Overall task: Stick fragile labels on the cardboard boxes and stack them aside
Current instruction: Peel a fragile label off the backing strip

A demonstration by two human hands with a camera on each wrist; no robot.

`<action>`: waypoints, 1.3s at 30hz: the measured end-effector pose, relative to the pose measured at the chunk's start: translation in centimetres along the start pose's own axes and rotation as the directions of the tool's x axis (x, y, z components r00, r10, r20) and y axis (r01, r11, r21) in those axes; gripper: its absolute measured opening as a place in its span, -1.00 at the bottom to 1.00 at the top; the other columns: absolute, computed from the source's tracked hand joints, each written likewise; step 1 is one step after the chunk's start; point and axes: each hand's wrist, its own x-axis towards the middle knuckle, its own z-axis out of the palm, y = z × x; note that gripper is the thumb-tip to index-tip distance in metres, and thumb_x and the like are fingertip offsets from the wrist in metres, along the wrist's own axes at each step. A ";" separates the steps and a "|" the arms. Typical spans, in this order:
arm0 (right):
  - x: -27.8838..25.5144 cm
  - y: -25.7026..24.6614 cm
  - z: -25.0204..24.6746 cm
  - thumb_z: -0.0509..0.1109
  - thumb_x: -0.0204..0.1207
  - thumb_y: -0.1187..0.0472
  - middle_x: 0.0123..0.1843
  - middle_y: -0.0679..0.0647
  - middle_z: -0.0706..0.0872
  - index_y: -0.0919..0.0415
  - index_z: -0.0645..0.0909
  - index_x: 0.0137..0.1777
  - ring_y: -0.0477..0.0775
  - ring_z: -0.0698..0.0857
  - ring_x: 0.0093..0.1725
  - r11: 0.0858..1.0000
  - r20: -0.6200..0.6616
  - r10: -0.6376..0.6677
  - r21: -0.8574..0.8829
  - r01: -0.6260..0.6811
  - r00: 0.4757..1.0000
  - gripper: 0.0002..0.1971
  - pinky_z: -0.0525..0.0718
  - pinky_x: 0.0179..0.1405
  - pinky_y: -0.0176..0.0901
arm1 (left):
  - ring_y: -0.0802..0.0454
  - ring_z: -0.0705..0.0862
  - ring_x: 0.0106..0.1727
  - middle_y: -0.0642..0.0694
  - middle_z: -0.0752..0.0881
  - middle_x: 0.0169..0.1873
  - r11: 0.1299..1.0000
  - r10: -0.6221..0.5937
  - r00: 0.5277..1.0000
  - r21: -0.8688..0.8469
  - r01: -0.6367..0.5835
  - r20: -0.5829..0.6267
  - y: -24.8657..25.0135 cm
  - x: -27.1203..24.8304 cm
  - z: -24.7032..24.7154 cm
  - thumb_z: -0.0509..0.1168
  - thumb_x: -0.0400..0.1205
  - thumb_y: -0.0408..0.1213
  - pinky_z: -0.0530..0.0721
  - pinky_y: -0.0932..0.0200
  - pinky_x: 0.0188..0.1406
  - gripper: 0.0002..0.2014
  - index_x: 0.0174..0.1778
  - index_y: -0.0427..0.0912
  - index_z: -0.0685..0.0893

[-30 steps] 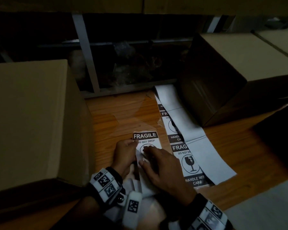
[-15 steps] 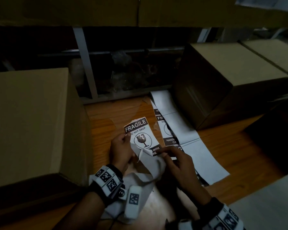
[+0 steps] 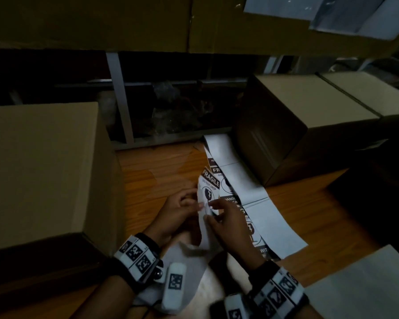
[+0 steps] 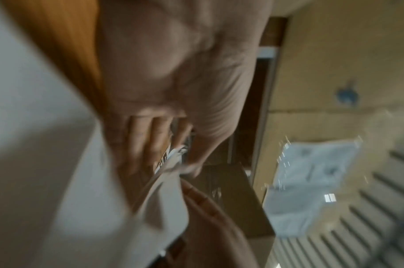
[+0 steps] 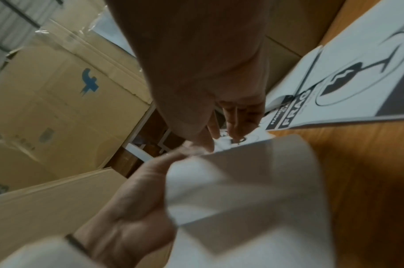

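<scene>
A black-and-white fragile label (image 3: 208, 188) stands tilted above the wooden table, with white backing paper (image 3: 203, 237) curling down from it. My left hand (image 3: 195, 203) pinches the label's left edge, and my right hand (image 3: 210, 211) pinches its lower right part. The left wrist view, which is blurred, has my left hand's fingers (image 4: 150, 145) behind the printed label (image 4: 171, 156), with the backing paper (image 4: 164, 199) below. In the right wrist view my right hand's fingertips (image 5: 233, 125) close on the label (image 5: 228, 143). One cardboard box (image 3: 39, 171) stands at the left and another cardboard box (image 3: 309, 116) at the right.
A strip of more fragile labels (image 3: 230, 194) and an empty white backing sheet (image 3: 265, 217) lie on the wooden table (image 3: 152, 171) between the boxes. More cardboard boxes are stacked behind and above. A metal shelf frame (image 3: 120, 100) runs along the back. A pale sheet (image 3: 366, 288) lies at bottom right.
The label has been lifted off the table and turned edge-on toward the right. My right hand has come back up to pinch it, and more backing paper now hangs free below.
</scene>
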 end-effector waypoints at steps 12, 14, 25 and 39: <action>-2.3 0.5 -1.6 0.48 0.55 0.22 0.17 0.01 0.76 0.19 0.64 0.35 -0.09 0.75 0.08 0.979 0.055 0.129 0.149 -0.136 0.990 -0.63 0.72 0.14 -0.21 | -0.10 0.73 0.08 -0.14 0.78 0.08 0.964 0.103 0.976 0.261 -0.050 -0.192 -2.0 0.2 -0.7 0.27 0.57 -0.65 0.69 0.05 -0.06 -0.62 0.03 -0.05 0.73; -2.7 1.0 -2.2 0.53 0.49 0.09 0.16 -0.10 0.76 0.09 0.61 0.35 -0.09 0.78 0.07 0.958 0.086 0.185 0.208 -0.199 0.979 -0.57 0.72 0.13 -0.17 | -0.11 0.69 -0.03 -0.17 0.80 0.02 0.990 0.110 0.951 0.115 -0.079 -0.290 -1.4 0.1 -0.6 0.26 0.63 -0.55 0.62 0.04 -0.11 -0.71 -0.03 -0.07 0.77; 0.8 -0.6 -4.7 0.44 0.46 0.47 -0.02 0.16 0.85 0.11 0.73 0.07 0.16 0.81 -0.06 0.790 0.098 0.125 0.592 -0.159 0.987 -0.71 0.80 -0.12 0.02 | -0.16 0.64 -0.18 -0.26 0.64 -0.24 0.848 0.102 0.916 -0.448 -0.285 -0.389 2.8 -2.0 2.8 0.17 0.55 -0.57 0.64 0.03 -0.22 -0.78 -0.30 -0.23 0.63; 0.4 4.4 -17.7 0.48 0.55 0.09 0.13 0.32 0.76 0.41 0.61 0.24 0.25 0.75 0.17 0.588 0.278 -0.023 0.780 -0.212 0.960 -0.58 0.77 0.07 0.06 | 0.04 0.74 -0.03 0.00 0.78 -0.11 0.821 0.512 0.842 0.386 -0.420 -0.173 0.3 -2.0 15.9 0.50 0.50 -0.28 0.72 -0.07 0.03 -0.86 -0.33 -0.04 0.70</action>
